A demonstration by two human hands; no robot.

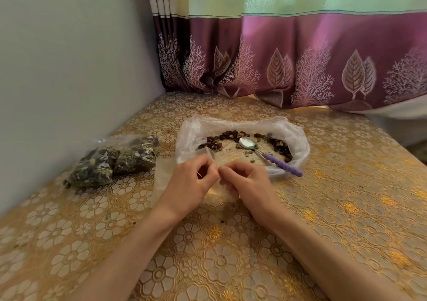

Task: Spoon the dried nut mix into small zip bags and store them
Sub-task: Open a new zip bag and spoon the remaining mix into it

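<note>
Dried nut mix (231, 136) of dark raisins and pale kernels is lying in a ring inside a wide, crumpled clear plastic bag (298, 139), just beyond the fingertips of both hands. A left hand (191, 180) and a right hand (247, 183) are pinching, between curled fingers and thumbs, the top edge of a small clear zip bag (209, 154); most of that bag is sitting hidden under the palms, and whether its mouth is parted is hard to make out. A metal spoon with a ribbed lilac handle (270, 156) is resting in the mix, just beyond the right fingers. Two filled clear bags (115, 162) are lying well to the left of the left fingers, near a grey wall (69, 70). No lettering is showing anywhere. A gold floral tablecloth (346, 208) is stretching wide to the right, a plum leaf-print curtain (300, 58) hanging behind.
</note>
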